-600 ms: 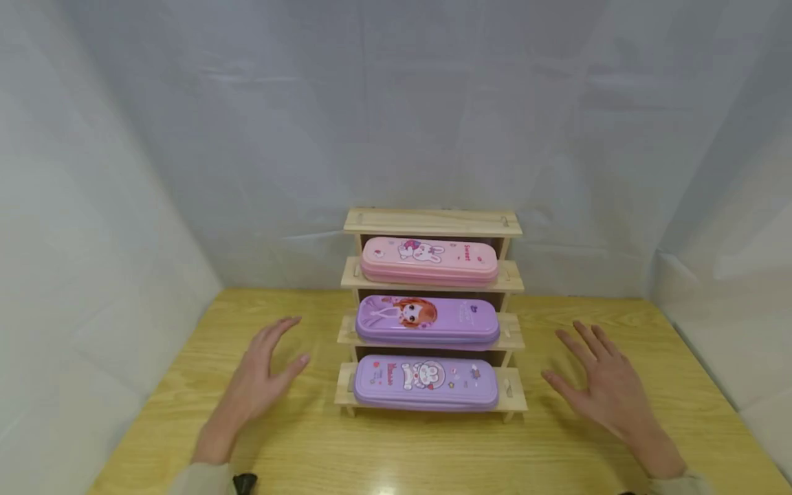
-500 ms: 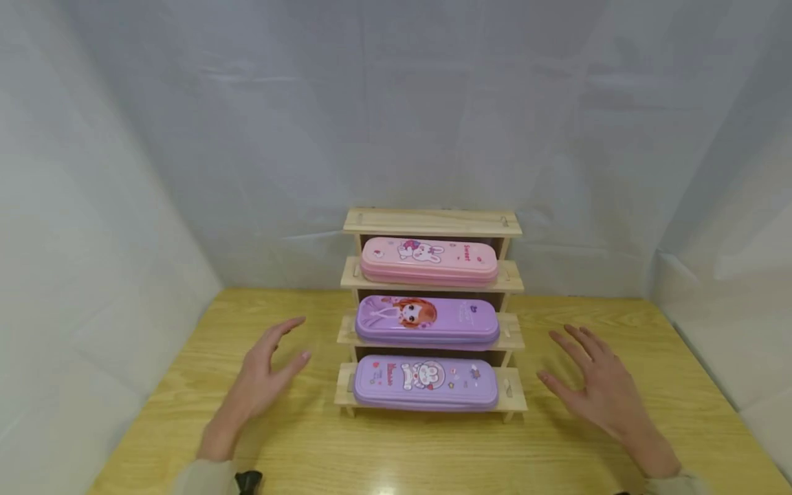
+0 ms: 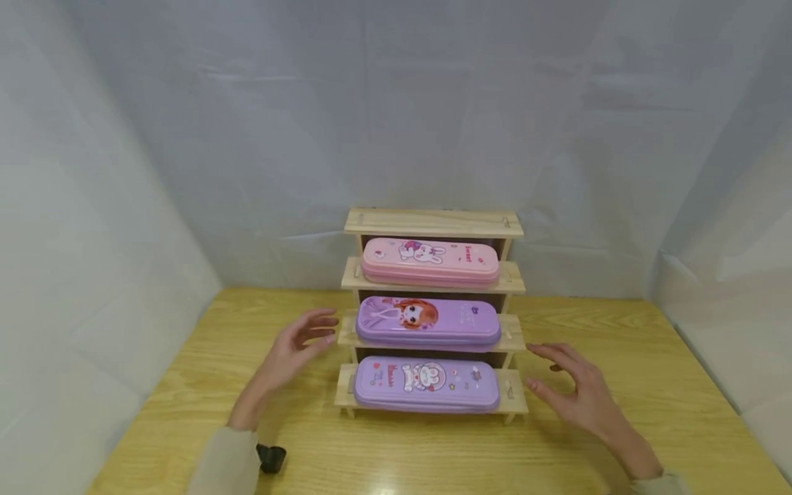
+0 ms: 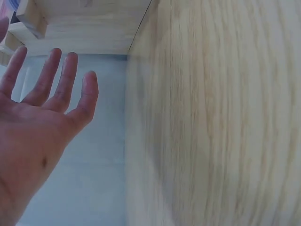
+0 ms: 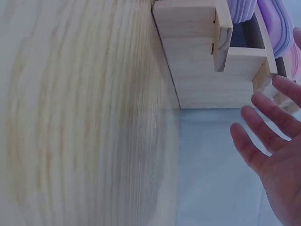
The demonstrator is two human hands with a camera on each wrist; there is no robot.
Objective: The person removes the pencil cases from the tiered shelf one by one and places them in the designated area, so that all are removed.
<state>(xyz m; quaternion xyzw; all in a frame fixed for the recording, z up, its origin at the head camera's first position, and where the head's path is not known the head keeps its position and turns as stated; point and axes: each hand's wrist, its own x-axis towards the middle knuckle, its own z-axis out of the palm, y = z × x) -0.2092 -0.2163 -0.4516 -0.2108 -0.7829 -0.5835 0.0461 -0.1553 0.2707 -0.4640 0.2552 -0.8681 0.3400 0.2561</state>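
A stepped wooden rack [image 3: 433, 221] stands on the table with three pencil cases on its tiers. The pink case [image 3: 430, 261] with a rabbit lies on the upper tier. Below it is the purple case [image 3: 458, 320] with a red-haired girl, and the lilac case [image 3: 383, 388] with a rabbit lies lowest. My left hand [image 3: 287, 357] hovers just left of the rack near the middle tier, its fingers slightly bent and holding nothing. To the rack's right my right hand [image 3: 581, 392] is also bare, fingers spread, its fingertips close to the rack's side.
The rack's top board [image 3: 396, 218] bears nothing. A wood-grain table [image 3: 383, 460] lies under everything. Pale cloth [image 3: 433, 103] hangs behind and on both sides. A small black object [image 3: 271, 458] sits at the left sleeve.
Both hands have moved inward toward the rack, the left hand to the right and the right hand to the left. The rack and cases have stayed in place.
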